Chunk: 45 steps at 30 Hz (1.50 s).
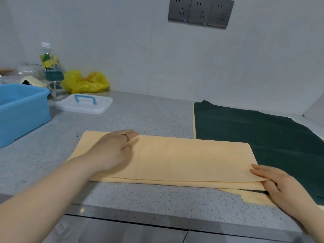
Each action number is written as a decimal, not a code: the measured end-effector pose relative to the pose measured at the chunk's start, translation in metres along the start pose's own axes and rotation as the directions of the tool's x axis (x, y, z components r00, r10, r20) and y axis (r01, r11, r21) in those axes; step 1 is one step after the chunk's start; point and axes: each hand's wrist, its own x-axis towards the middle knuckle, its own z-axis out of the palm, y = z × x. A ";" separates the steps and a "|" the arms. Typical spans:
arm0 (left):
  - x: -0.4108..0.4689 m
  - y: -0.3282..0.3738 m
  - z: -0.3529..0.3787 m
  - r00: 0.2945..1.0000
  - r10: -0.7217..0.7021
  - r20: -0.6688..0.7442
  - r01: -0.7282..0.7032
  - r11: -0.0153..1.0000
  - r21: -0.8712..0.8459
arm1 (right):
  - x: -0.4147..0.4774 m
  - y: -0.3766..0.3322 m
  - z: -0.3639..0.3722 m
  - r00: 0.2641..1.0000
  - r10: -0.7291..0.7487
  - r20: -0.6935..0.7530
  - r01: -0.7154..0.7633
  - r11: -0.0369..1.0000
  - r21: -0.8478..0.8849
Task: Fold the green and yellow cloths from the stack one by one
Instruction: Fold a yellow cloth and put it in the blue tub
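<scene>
A pale yellow cloth (184, 160) lies folded in half lengthwise on the grey counter, its right end overlapping the stack. My left hand (112, 151) rests flat on its left part, fingers straight. My right hand (278, 185) holds the cloth's near right corner, with fingers on top and the thumb tucked under the edge. The stack at the right shows a dark green cloth (254, 130) on top, with yellow cloth edges (194, 123) peeking out beneath it.
A blue plastic tub (21, 113) stands at the left. Behind it are a white lidded box with a blue handle (84, 103), a drink bottle (50, 62) and a yellow plastic bag (84, 82). Wall sockets (200, 12) sit high on the back wall.
</scene>
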 end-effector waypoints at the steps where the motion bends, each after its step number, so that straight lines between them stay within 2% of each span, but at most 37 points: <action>1: 0.015 0.009 0.007 0.997 0.006 0.074 -0.010 0.998 0.056 | 0.000 0.001 0.000 1.000 0.000 -0.002 0.000 1.000 0.006; 3: 0.036 0.021 0.023 0.983 -0.013 0.186 -0.020 0.985 0.173 | 0.000 0.003 -0.001 1.000 -0.017 0.007 0.017 0.998 0.055; 6: 0.049 0.025 0.040 0.961 -0.091 0.262 0.025 0.969 0.245 | -0.002 -0.002 -0.009 1.000 -0.008 -0.015 0.012 0.968 0.250; 8: 0.048 0.026 0.045 0.950 -0.118 0.288 0.039 0.963 0.266 | -0.003 -0.008 -0.014 0.993 0.066 -0.096 -0.025 0.925 0.380; 10: 0.047 0.025 0.049 0.949 -0.131 0.286 0.049 0.959 0.278 | 0.005 -0.022 -0.017 0.966 0.133 -0.222 -0.025 0.903 0.428; 12: 0.045 0.027 0.051 0.952 -0.142 0.272 0.061 0.957 0.284 | 0.021 -0.048 -0.016 0.963 0.150 -0.226 -0.055 0.924 0.379; 14: 0.041 0.030 0.054 0.955 -0.142 0.261 0.067 0.959 0.276 | 0.040 -0.085 -0.004 0.994 0.054 -0.095 -0.030 0.972 0.233; 16: 0.038 0.030 0.057 0.961 -0.132 0.241 0.067 0.964 0.258 | 0.057 -0.127 0.022 0.993 -0.098 0.063 0.096 0.995 0.042; 18: 0.038 0.029 0.059 0.968 -0.115 0.223 0.058 0.967 0.248 | 0.072 -0.163 0.055 0.958 -0.208 0.198 0.227 0.970 -0.080; 20: 0.037 0.028 0.059 0.969 -0.111 0.223 0.055 0.969 0.241 | 0.081 -0.184 0.080 0.945 -0.163 0.283 0.213 0.964 -0.156; 23: 0.037 0.026 0.058 0.968 -0.106 0.228 0.051 0.971 0.234 | 0.086 -0.192 0.102 0.937 -0.055 0.346 0.114 0.982 -0.153; 29: 0.037 0.018 0.054 0.968 -0.089 0.234 0.031 0.969 0.243 | 0.080 -0.164 0.095 0.937 0.096 0.336 -0.028 0.979 -0.202; 34: 0.032 -0.006 0.040 0.966 -0.118 0.228 0.048 0.955 0.291 | 0.077 -0.113 0.071 0.938 0.244 0.245 -0.183 0.951 -0.247; 40: 0.027 -0.040 0.024 0.962 -0.144 0.231 0.061 0.941 0.331 | 0.069 -0.039 0.038 0.895 0.416 0.163 -0.352 0.882 -0.313; 43: 0.025 -0.052 0.021 0.959 -0.167 0.230 0.075 0.930 0.360 | 0.067 -0.025 0.034 0.893 0.432 0.129 -0.379 0.874 -0.303; 45: 0.024 -0.055 0.021 0.961 -0.161 0.223 0.074 0.932 0.354 | 0.065 -0.027 0.032 0.922 0.380 0.072 -0.353 0.904 -0.242</action>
